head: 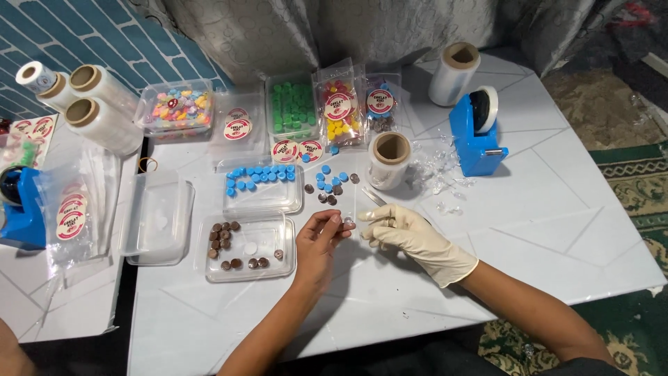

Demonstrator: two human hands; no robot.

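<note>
Fingertips of your bare left hand (318,240) and your white-gloved right hand (410,233) met over the white tabletop (557,209), pinched together on a small clear plastic sleeve with a brown round piece (348,222) in it; slim metal tweezers (376,198) lay just beyond your gloved fingers. Both hands were closed in a light pinch on that sleeve, which sat between them, just above the table. It looked light, thin and slippery, easy to crease, so I judged the best hold to be by its edges, with the small hard piece inside left to slide. Past your left fingertips lay a scatter of loose blue and brown round pieces (327,184), about ten in all. Left of your left thumb stood a clear rectangular tray of brown pieces (247,245), roughly a dozen, and beyond it a clear tray of blue pieces (259,182), about sixteen. Beyond your right fingers stood one short roll of clear film (390,160); a second roll (454,73) and one blue tape dispenser (479,132) stood farther off.
</note>
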